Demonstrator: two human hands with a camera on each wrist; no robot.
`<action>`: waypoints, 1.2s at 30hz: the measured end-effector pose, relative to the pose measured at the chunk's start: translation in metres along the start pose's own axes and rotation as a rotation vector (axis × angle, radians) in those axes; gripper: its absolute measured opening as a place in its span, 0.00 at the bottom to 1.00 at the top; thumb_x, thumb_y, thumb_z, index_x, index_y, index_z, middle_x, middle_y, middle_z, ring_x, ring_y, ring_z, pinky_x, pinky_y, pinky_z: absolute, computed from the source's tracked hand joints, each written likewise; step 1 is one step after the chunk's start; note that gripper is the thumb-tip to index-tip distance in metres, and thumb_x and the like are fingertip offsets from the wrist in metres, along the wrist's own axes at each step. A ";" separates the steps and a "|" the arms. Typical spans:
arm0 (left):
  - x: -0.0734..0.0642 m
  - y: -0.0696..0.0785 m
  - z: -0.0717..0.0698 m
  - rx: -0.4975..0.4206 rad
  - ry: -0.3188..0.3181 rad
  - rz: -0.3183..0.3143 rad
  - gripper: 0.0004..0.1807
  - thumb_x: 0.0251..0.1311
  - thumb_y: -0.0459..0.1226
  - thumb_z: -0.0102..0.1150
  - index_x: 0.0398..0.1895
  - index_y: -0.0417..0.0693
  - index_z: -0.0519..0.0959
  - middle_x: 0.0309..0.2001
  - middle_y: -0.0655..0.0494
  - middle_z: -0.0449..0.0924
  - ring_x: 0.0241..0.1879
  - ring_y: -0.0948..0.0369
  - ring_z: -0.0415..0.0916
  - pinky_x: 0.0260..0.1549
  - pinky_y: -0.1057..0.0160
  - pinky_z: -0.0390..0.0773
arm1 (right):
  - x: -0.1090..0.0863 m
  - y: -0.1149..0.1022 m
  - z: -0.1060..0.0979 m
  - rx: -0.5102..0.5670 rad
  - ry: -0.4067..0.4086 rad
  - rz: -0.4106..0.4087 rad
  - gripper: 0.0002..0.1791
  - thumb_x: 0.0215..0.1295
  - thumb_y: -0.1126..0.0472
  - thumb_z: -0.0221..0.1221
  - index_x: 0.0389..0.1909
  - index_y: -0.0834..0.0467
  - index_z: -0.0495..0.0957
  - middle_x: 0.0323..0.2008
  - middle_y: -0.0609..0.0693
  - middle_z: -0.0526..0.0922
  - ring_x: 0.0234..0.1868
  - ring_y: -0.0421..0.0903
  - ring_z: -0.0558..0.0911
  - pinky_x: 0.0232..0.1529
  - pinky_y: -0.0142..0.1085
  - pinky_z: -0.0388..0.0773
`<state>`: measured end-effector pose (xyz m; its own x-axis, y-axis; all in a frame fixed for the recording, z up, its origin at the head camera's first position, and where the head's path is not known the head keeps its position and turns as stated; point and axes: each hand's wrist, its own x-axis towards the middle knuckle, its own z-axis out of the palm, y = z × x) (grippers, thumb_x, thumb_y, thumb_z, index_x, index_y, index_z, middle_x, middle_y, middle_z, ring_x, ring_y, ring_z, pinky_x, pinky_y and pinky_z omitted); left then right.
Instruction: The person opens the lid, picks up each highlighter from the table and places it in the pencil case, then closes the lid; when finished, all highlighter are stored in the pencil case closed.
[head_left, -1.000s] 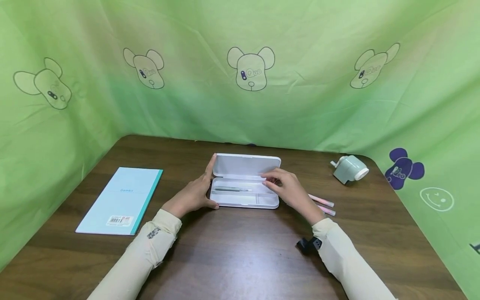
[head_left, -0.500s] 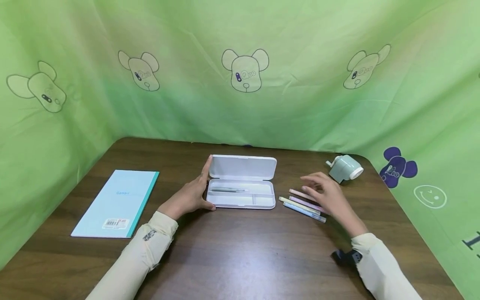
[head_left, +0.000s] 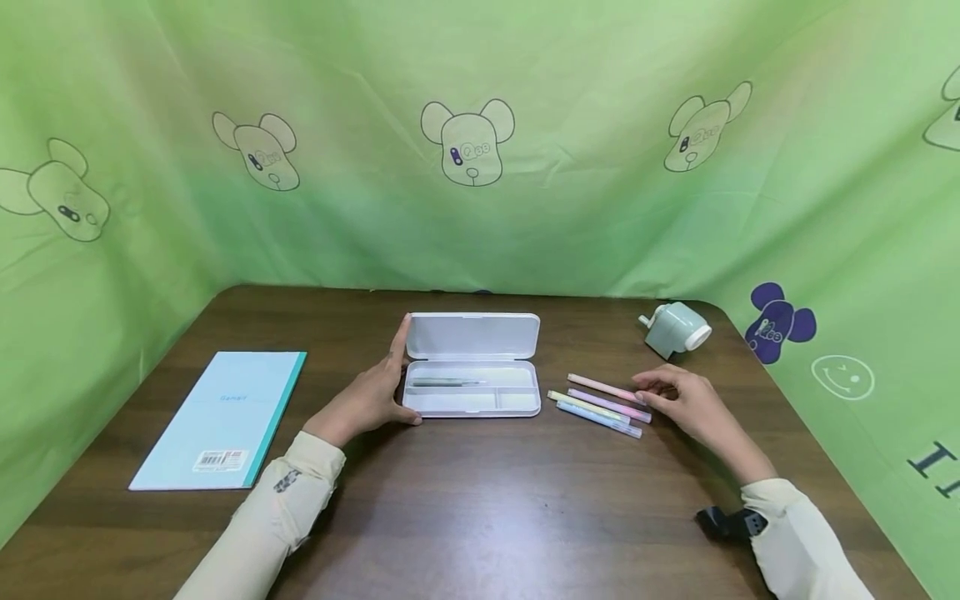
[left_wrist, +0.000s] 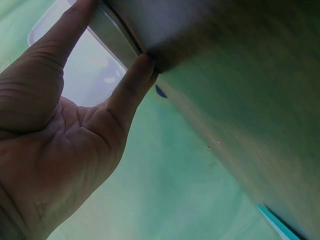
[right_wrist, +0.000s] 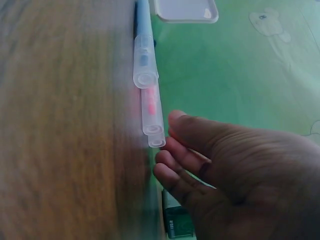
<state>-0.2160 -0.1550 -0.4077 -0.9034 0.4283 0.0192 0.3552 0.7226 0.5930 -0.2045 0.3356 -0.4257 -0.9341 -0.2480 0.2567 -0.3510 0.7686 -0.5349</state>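
A white pencil case [head_left: 472,404] stands with its lid up, a slim grey-green pen [head_left: 446,382] in its rear compartment. My left hand [head_left: 367,400] holds the case's left end, thumb at the front corner and a finger up along the raised lid; its palm also shows in the left wrist view. Right of the case lie highlighter pens side by side: a pink one [head_left: 600,387], a purple one [head_left: 607,405], a yellow one [head_left: 585,406] and a blue one [head_left: 597,418]. My right hand [head_left: 686,400] has its fingertips right at the pink highlighter's right end, thumb and fingers apart.
A mint-green pencil sharpener [head_left: 675,328] with a crank stands at the back right. On the left lies a light blue notebook [head_left: 217,417]. A green printed curtain [head_left: 480,242] hangs behind the brown table [head_left: 465,500].
My right hand has gone from inside the pencil case over to the right, down to the highlighters' ends. The left hand has stayed on the case. The head view has shifted slightly.
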 end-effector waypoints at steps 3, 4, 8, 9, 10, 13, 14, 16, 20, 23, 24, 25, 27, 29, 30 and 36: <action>0.000 -0.002 0.000 0.001 0.007 0.013 0.86 0.55 0.38 0.87 0.86 0.62 0.14 0.71 0.25 0.71 0.68 0.35 0.75 0.65 0.34 0.74 | 0.000 0.000 0.001 0.007 -0.024 0.018 0.10 0.66 0.69 0.74 0.47 0.66 0.90 0.39 0.53 0.90 0.37 0.33 0.81 0.39 0.30 0.80; 0.000 -0.002 0.000 -0.002 0.008 0.009 0.86 0.55 0.37 0.87 0.86 0.62 0.14 0.72 0.25 0.71 0.68 0.35 0.74 0.65 0.35 0.74 | 0.000 0.000 0.001 0.002 -0.030 0.018 0.10 0.66 0.69 0.74 0.47 0.66 0.90 0.39 0.52 0.90 0.37 0.33 0.81 0.39 0.30 0.80; 0.000 0.005 -0.002 -0.014 -0.003 -0.020 0.84 0.55 0.34 0.86 0.86 0.57 0.16 0.74 0.25 0.69 0.70 0.35 0.73 0.67 0.35 0.72 | 0.000 0.000 0.002 -0.027 -0.036 0.001 0.09 0.65 0.70 0.74 0.46 0.64 0.91 0.38 0.50 0.89 0.37 0.36 0.81 0.40 0.34 0.81; 0.000 0.006 -0.002 -0.013 -0.004 -0.022 0.84 0.55 0.35 0.86 0.86 0.56 0.16 0.74 0.25 0.69 0.70 0.35 0.73 0.67 0.35 0.72 | 0.000 0.000 0.002 -0.036 -0.037 -0.004 0.09 0.65 0.70 0.74 0.45 0.63 0.91 0.38 0.50 0.89 0.38 0.37 0.82 0.40 0.35 0.81; 0.000 0.007 -0.002 -0.012 -0.005 -0.025 0.84 0.55 0.35 0.86 0.86 0.55 0.17 0.74 0.25 0.69 0.71 0.36 0.73 0.68 0.35 0.72 | 0.000 0.000 0.002 -0.044 -0.038 -0.007 0.08 0.65 0.70 0.74 0.45 0.63 0.91 0.38 0.50 0.89 0.38 0.39 0.82 0.40 0.36 0.81; 0.000 0.007 -0.002 -0.004 -0.006 -0.024 0.83 0.55 0.35 0.86 0.87 0.53 0.18 0.74 0.24 0.69 0.71 0.36 0.72 0.68 0.35 0.72 | 0.001 -0.001 0.003 -0.068 -0.040 -0.015 0.08 0.64 0.71 0.74 0.44 0.63 0.91 0.38 0.51 0.89 0.39 0.43 0.82 0.41 0.38 0.81; 0.000 0.007 -0.002 -0.004 -0.005 -0.026 0.83 0.54 0.35 0.86 0.87 0.53 0.18 0.74 0.24 0.68 0.71 0.36 0.72 0.68 0.35 0.71 | 0.001 -0.002 0.003 -0.073 -0.042 -0.016 0.08 0.64 0.72 0.74 0.43 0.63 0.91 0.39 0.51 0.89 0.39 0.44 0.83 0.42 0.39 0.81; -0.001 0.007 -0.002 -0.004 -0.001 -0.025 0.83 0.54 0.35 0.87 0.87 0.51 0.19 0.74 0.24 0.68 0.71 0.35 0.72 0.68 0.35 0.71 | 0.002 -0.003 0.003 -0.078 -0.045 -0.014 0.08 0.63 0.72 0.74 0.43 0.63 0.91 0.39 0.51 0.89 0.40 0.46 0.83 0.42 0.40 0.81; -0.001 0.005 -0.002 -0.004 0.004 -0.025 0.83 0.54 0.35 0.87 0.87 0.51 0.19 0.73 0.24 0.69 0.70 0.35 0.73 0.68 0.34 0.71 | 0.003 -0.003 0.003 -0.074 -0.048 -0.001 0.08 0.65 0.71 0.73 0.44 0.64 0.91 0.40 0.53 0.89 0.41 0.49 0.83 0.42 0.41 0.80; -0.002 0.005 -0.003 -0.006 0.003 -0.030 0.83 0.54 0.35 0.87 0.87 0.52 0.18 0.73 0.25 0.70 0.69 0.35 0.74 0.67 0.34 0.72 | 0.005 -0.004 0.004 -0.074 -0.030 0.005 0.07 0.67 0.70 0.73 0.45 0.63 0.91 0.41 0.54 0.90 0.41 0.49 0.83 0.42 0.41 0.79; -0.002 0.005 -0.003 -0.006 0.002 -0.031 0.84 0.54 0.35 0.87 0.86 0.53 0.18 0.72 0.25 0.70 0.69 0.35 0.74 0.67 0.34 0.72 | 0.006 -0.005 0.005 -0.076 -0.020 0.002 0.07 0.67 0.69 0.73 0.45 0.62 0.91 0.41 0.54 0.90 0.42 0.49 0.83 0.42 0.41 0.79; -0.002 0.005 -0.004 -0.006 0.002 -0.031 0.84 0.54 0.35 0.86 0.86 0.54 0.17 0.72 0.25 0.70 0.69 0.35 0.74 0.67 0.35 0.72 | 0.007 -0.006 0.006 -0.075 -0.010 0.001 0.07 0.67 0.69 0.73 0.45 0.62 0.92 0.41 0.53 0.90 0.42 0.48 0.83 0.43 0.41 0.79; -0.001 0.005 -0.004 -0.010 0.000 -0.034 0.84 0.54 0.35 0.86 0.86 0.55 0.17 0.73 0.26 0.71 0.69 0.36 0.74 0.67 0.35 0.72 | 0.010 -0.009 0.008 -0.067 0.013 -0.012 0.07 0.67 0.69 0.73 0.44 0.60 0.92 0.41 0.52 0.90 0.41 0.45 0.83 0.42 0.39 0.79; -0.001 0.004 -0.003 -0.009 -0.002 -0.034 0.84 0.55 0.35 0.86 0.86 0.56 0.16 0.73 0.27 0.71 0.69 0.36 0.74 0.67 0.35 0.72 | 0.014 -0.013 0.010 -0.046 0.027 -0.028 0.07 0.67 0.69 0.73 0.44 0.60 0.92 0.41 0.51 0.90 0.40 0.41 0.82 0.41 0.36 0.79; 0.000 0.003 -0.003 -0.008 -0.001 -0.030 0.84 0.54 0.35 0.86 0.86 0.55 0.16 0.73 0.26 0.71 0.69 0.36 0.74 0.68 0.35 0.72 | 0.016 -0.015 0.011 -0.034 0.035 -0.040 0.07 0.67 0.69 0.73 0.43 0.60 0.92 0.41 0.51 0.89 0.39 0.39 0.82 0.41 0.35 0.80; 0.000 0.004 -0.002 -0.020 -0.002 -0.010 0.85 0.55 0.34 0.86 0.86 0.58 0.15 0.73 0.26 0.70 0.70 0.36 0.73 0.68 0.35 0.72 | 0.029 -0.030 0.023 0.057 0.067 -0.139 0.07 0.64 0.74 0.74 0.41 0.63 0.91 0.37 0.50 0.87 0.37 0.35 0.81 0.38 0.29 0.82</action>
<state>-0.2147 -0.1530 -0.4041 -0.9065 0.4220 0.0116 0.3410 0.7158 0.6094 -0.2226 0.2920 -0.4213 -0.8704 -0.3083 0.3840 -0.4818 0.6943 -0.5346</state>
